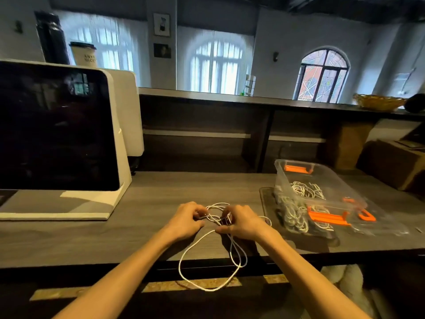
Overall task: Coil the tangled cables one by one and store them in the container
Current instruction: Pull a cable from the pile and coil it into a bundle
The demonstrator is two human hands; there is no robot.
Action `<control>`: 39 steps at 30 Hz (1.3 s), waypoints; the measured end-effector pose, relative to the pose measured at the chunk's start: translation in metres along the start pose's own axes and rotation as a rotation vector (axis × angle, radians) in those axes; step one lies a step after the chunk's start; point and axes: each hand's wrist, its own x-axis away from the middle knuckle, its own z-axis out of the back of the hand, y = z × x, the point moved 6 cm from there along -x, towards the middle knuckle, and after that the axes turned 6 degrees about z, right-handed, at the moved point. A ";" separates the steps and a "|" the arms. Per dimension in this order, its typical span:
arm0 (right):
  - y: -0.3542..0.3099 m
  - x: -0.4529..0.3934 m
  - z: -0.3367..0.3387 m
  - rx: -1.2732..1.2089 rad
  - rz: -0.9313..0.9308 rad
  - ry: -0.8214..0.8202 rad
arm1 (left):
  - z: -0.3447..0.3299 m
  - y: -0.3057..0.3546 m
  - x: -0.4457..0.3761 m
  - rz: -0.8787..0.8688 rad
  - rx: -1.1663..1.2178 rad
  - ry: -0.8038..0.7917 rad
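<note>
A tangled white cable point(187, 254) lies on the grey wooden desk, its long loops hanging past the front edge. My left hand point(186, 221) pinches the knotted part at its left side. My right hand point(241, 222) pinches the same knot from the right, with a strand running out under its thumb. A clear plastic container point(284, 178) with orange handles stands to the right and holds several coiled white cables point(307, 189).
The container's clear lid point(266, 203) with orange clips lies flat under and beside it. A large white-framed screen point(55, 127) on a stand fills the desk's left side. A raised dark shelf point(207, 97) runs along the back. A cardboard box point(395, 162) sits at far right.
</note>
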 end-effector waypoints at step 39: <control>-0.028 -0.089 0.057 0.053 0.229 0.534 | 0.082 -0.036 -0.036 0.182 1.208 0.310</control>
